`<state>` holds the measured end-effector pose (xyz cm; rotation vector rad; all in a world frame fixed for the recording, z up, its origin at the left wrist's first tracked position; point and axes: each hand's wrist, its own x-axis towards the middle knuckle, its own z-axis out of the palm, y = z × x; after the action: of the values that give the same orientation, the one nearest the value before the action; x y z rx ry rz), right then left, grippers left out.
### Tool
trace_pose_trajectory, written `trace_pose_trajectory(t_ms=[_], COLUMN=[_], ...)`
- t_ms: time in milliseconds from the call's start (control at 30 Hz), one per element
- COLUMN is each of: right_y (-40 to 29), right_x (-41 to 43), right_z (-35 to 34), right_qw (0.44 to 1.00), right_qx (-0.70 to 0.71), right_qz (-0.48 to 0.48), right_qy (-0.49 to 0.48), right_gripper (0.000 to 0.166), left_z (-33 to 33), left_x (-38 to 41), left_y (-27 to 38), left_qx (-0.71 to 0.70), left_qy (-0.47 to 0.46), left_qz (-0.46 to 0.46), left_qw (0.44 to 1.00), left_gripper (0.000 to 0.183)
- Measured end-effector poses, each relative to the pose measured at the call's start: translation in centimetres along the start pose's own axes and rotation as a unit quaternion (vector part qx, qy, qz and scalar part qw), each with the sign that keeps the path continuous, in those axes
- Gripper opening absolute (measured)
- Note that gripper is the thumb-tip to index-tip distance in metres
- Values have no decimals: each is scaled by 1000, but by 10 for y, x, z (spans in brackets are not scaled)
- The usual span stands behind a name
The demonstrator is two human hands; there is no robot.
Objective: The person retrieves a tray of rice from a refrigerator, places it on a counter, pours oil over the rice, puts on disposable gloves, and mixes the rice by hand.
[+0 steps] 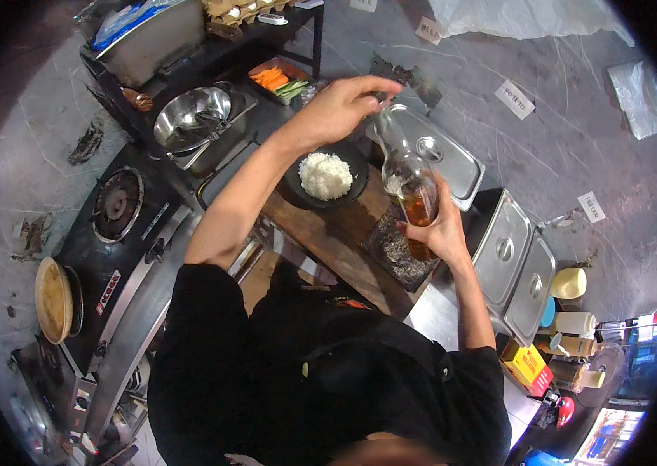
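Note:
My right hand [442, 227] grips the lower body of a clear glass bottle [413, 169] with amber liquid in its base. At the bottle's narrow top, the fingers of my left hand [366, 99] are closed around the mouth; whether a cap is there is hidden. The bottle tilts over the right end of a wooden board [337, 230]. Beside it, a mound of white rice [325, 176] lies on a round black plate [357, 195], just below my left wrist. A dark, speckled slab [395, 256] rests under the bottle's lower end.
Lidded steel pans [462, 169] line the right side, with squeeze bottles [573, 322] and a yellow box [523, 364] beyond. A steel bowl [171, 119] and a tray of cut vegetables [276, 76] stand at the back. A gas stove [147, 201] holds a pan [53, 300] at left.

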<state>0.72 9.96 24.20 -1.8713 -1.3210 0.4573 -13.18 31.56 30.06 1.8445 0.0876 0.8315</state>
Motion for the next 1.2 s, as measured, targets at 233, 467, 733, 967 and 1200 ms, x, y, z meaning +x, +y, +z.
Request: trace_pose_trajectory(t_ms=[233,467,733,967,1200], right_y=[2,14,21,23,17], right_x=[1,2,3,6,12], right_z=[11,23,31,34,35], right_qw=[992,985,971,962,960], right_qx=[-114,-146,-218,-237,-240], right_qz=[25,28,37,77,96], right_qy=[-49,-84,-94,-108,-104], right_gripper=[91,87,88,90,86], left_z=[-8,-38,-77,-104,-112], left_x=[-38,-72,-135,-184,-199], left_y=[-44,-64,-71,-108,-118], left_qx=[182,254,217,94,61], left_qy=[100,237,223,285,274], left_qz=[-161,-210,-310,-397,-403], left_qw=[965,914,898,867,871], left_gripper=[37,48,44,42,41])
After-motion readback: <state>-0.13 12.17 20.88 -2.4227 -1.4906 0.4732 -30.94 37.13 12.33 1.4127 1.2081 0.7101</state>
